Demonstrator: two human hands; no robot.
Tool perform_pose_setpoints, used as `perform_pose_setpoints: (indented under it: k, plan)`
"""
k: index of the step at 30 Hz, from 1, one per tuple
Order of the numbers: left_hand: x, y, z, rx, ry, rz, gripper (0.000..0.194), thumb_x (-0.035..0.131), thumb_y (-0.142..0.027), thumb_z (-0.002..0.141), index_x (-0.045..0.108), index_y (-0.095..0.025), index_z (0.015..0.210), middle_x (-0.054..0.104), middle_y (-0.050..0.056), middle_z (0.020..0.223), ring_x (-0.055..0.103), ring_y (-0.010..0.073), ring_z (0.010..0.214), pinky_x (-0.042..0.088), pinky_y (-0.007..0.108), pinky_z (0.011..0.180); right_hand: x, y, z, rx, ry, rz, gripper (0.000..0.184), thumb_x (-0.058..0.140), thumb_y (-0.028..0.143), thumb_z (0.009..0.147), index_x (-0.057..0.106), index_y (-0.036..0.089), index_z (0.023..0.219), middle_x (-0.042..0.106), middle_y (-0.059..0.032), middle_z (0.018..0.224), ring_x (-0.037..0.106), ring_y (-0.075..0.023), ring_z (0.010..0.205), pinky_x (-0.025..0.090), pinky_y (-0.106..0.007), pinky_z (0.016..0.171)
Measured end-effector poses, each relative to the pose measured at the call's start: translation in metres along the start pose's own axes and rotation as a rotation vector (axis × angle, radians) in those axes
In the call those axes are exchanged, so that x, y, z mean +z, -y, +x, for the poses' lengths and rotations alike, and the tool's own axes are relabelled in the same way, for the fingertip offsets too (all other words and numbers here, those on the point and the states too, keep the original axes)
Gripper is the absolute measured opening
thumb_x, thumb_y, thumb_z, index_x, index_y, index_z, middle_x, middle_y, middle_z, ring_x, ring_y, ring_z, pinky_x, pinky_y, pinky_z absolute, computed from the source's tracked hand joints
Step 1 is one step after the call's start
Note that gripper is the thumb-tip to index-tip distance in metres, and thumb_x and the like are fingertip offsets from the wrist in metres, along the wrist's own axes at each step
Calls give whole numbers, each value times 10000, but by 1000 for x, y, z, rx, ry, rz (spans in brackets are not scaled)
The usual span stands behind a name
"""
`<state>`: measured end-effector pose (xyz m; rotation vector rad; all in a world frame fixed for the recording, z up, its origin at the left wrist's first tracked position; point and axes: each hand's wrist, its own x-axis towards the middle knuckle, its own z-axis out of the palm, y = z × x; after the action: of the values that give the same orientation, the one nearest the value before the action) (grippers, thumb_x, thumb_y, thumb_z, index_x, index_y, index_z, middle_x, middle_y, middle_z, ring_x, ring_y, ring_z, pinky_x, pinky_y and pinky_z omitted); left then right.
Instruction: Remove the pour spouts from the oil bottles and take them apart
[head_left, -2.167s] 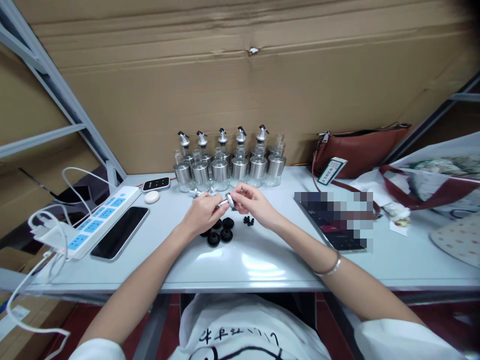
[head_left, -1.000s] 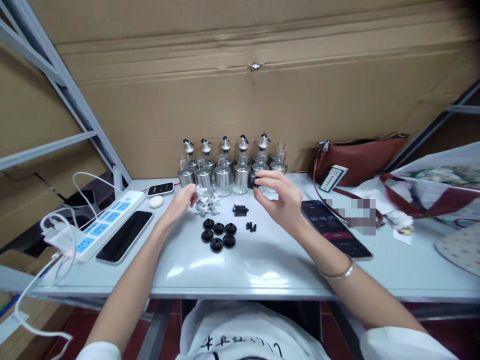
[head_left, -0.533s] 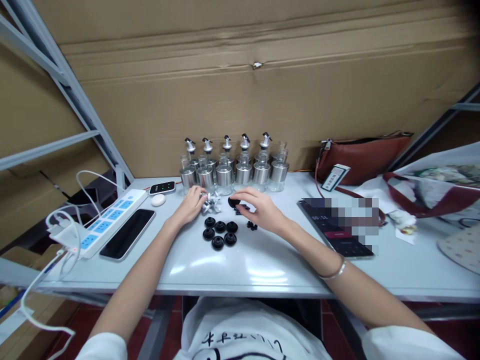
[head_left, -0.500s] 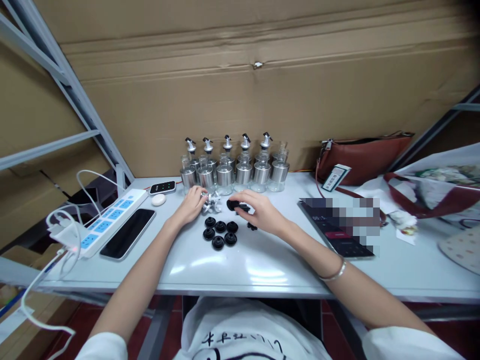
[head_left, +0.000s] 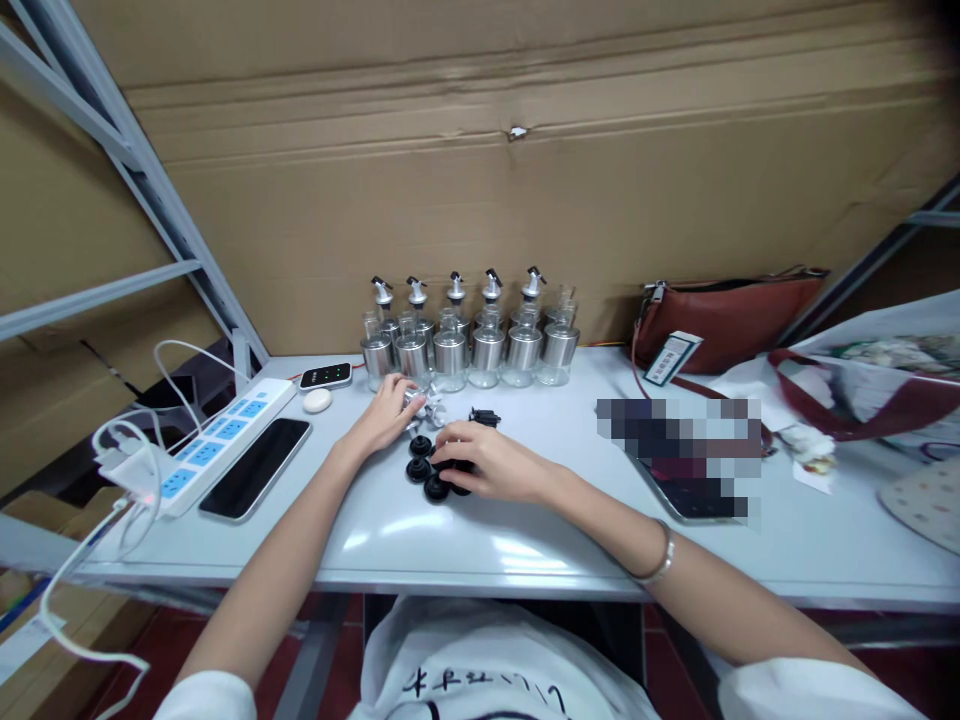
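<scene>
My left hand (head_left: 384, 412) is at the small pile of silver pour spouts (head_left: 431, 408), with its fingertips closed around one at the near-left side. My right hand (head_left: 484, 460) is low over the group of round black stoppers (head_left: 418, 469). Its thumb and fingers curve around a black stopper, and the hand hides part of the group. Several thin black pieces (head_left: 485, 416) lie together just beyond the right hand. The small black bits seen earlier are hidden under it.
Two rows of glass bottles with steel sleeves (head_left: 450, 352) stand at the back, several with spouts fitted. On the left are a power strip (head_left: 217, 440), a phone (head_left: 256, 468) and a white disc (head_left: 317, 400). Another phone (head_left: 694, 490) and a brown bag (head_left: 735, 315) are on the right.
My hands have parted from a shared silver piece. My left hand went to the spout pile. My right hand carried a black stopper past the thin black pieces, then nearer and left to the stoppers.
</scene>
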<state>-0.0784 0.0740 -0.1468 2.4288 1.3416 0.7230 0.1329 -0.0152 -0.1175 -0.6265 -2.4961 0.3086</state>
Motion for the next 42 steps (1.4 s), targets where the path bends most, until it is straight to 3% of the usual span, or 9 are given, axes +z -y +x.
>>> perform_pose_setpoints:
  k: [10,14,16,18,24,30,33,38,42]
  plan:
    - [11,-14,0,-126,-118,99,435,413,-423,896,374,-150,1233,353,150,1286,360,308,1251,329,484,1019,-1,0,0,78,-49,36,180,502,220,887,628,176,1008,623,-77,981,594,-173,902,487,-319,817]
    - [9,-17,-1,-101,-181,83,398,391,-418,908,391,-158,1209,377,140,1263,375,288,1236,334,464,1020,-21,-13,6,138,-432,-162,159,538,237,859,626,211,988,632,-77,988,545,-221,955,445,-412,847]
    - [7,-17,-1,-76,-206,72,371,390,-408,910,405,-165,1189,391,131,1248,391,272,1217,332,448,1025,-43,-29,11,274,-671,-330,137,559,235,833,633,221,947,619,-89,995,505,-263,990,404,-476,852]
    - [6,-18,0,-60,-220,69,346,396,-391,908,416,-167,1172,401,126,1236,404,262,1199,332,438,1027,-71,-49,16,482,-774,-502,137,619,282,781,646,218,899,586,-111,1044,451,-320,1036,358,-526,840]
    - [4,-24,0,-21,-240,57,284,409,-325,902,434,-165,1136,426,118,1209,405,246,1183,333,423,1027,-139,-117,34,957,-606,-686,420,627,488,746,642,92,887,504,-214,1124,362,-378,1112,276,-527,876]
    - [2,-27,-2,0,-242,56,274,413,-320,901,438,-169,1128,444,114,1191,409,243,1166,338,424,1018,-152,-149,59,1200,-335,-631,582,610,575,719,641,24,906,525,-279,1142,350,-416,1163,223,-557,911]
    - [1,-28,-2,9,-246,53,261,414,-313,901,444,-174,1120,448,112,1185,408,243,1168,340,424,1016,-151,-153,62,1205,-330,-599,499,628,530,720,655,52,862,596,-246,1029,423,-398,1114,217,-572,918]
    - [-2,-33,-2,44,-278,48,240,416,-306,901,457,-181,1102,454,111,1183,409,238,1165,335,421,1022,-161,-148,63,1129,-508,-501,320,693,424,671,647,116,747,627,-185,910,518,-369,980,300,-571,880]
    - [-6,-37,-3,67,-312,43,237,411,-309,906,452,-179,1100,449,111,1185,406,232,1165,330,407,1031,-186,-134,70,877,-784,-359,339,691,385,697,590,142,911,598,-127,988,550,-274,948,417,-452,824]
